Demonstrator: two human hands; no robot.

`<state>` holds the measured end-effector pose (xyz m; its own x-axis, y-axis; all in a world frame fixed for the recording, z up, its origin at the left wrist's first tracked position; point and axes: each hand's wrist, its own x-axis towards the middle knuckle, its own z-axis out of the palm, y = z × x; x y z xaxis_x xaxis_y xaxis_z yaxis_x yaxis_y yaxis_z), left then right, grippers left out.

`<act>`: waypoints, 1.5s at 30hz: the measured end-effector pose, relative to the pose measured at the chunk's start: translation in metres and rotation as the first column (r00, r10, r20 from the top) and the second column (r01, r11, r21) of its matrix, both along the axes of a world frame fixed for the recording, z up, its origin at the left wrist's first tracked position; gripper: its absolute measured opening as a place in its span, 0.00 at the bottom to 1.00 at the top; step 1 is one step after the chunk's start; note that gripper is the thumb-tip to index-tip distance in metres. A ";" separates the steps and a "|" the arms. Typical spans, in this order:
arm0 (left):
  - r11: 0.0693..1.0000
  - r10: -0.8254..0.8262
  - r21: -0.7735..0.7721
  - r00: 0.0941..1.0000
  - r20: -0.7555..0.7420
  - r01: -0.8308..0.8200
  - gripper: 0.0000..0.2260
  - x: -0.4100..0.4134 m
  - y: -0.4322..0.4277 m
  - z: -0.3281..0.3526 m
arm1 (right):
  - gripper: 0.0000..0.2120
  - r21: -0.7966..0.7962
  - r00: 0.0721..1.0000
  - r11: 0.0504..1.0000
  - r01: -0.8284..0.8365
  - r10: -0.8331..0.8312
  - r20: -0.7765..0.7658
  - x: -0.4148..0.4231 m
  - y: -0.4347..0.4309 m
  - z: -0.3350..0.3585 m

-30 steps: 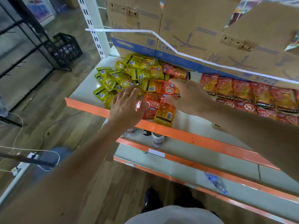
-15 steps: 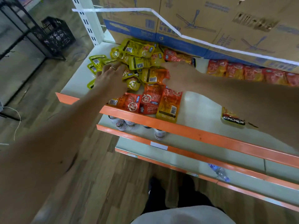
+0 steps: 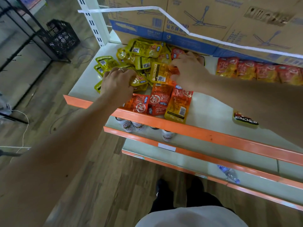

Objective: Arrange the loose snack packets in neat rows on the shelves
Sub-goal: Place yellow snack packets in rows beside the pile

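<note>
On the shelf [image 3: 205, 104], the left hand [image 3: 117, 82] curls round a yellow packet [image 3: 138, 81] in the pile; the right hand [image 3: 190, 71] pinches an amber packet [image 3: 159, 72] whose long axis runs back to front

**Views:** one, a wide-angle camera worn on the person's head.

**Direction:** forward and steeply down.

**Range:** close, at arm's reach above the top shelf [image 3: 209, 104].

**Centre of frame:** snack packets [image 3: 147, 63], with the left hand [image 3: 118, 81] and right hand [image 3: 188, 71] on them. The left forearm enters from the lower left corner and the right forearm from the right edge.

**Upper edge:** cardboard boxes [image 3: 213, 17].

**Left margin:** black crate [image 3: 60, 35].

**Lower edge:** wooden floor [image 3: 98, 185], shoes [image 3: 161, 184] and shirt [image 3: 191, 217], directly beneath the lens.
</note>
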<state>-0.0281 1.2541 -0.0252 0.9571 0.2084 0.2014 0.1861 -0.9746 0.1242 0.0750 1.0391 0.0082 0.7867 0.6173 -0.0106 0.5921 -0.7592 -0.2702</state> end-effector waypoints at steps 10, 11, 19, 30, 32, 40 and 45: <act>0.997 0.067 -0.067 0.858 0.509 -0.038 0.09 -0.012 -0.012 0.034 | 0.15 0.483 0.996 0.874 -0.053 0.081 -0.037 -0.019 -0.039 0.032; 0.992 0.088 -0.126 0.844 0.529 -0.024 0.10 -0.014 -0.015 0.040 | 0.14 0.525 0.992 0.850 -0.052 0.104 -0.070 -0.024 -0.044 0.038; 0.555 0.234 -0.812 0.903 0.360 0.181 0.07 -0.023 -0.067 0.071 | 0.13 0.628 0.965 0.778 0.026 0.145 -0.220 -0.059 -0.101 0.066; 0.085 0.008 -0.995 0.998 0.055 0.054 0.07 -0.051 -0.198 0.069 | 0.08 0.679 0.910 0.625 0.385 -0.133 -0.394 -0.128 -0.224 0.056; 0.087 -0.036 -0.994 0.997 0.067 0.070 0.09 -0.061 -0.227 0.072 | 0.09 0.701 0.887 0.568 0.432 -0.128 -0.443 -0.141 -0.249 0.053; 0.165 -0.018 -0.984 0.998 0.068 0.070 0.09 -0.099 -0.352 0.079 | 0.17 0.745 0.812 0.365 0.559 -0.056 -0.581 -0.185 -0.357 0.060; 0.111 -0.006 -0.992 0.998 0.058 0.058 0.08 -0.117 -0.426 0.076 | 0.13 0.719 0.784 0.354 0.599 -0.074 -0.617 -0.198 -0.425 0.060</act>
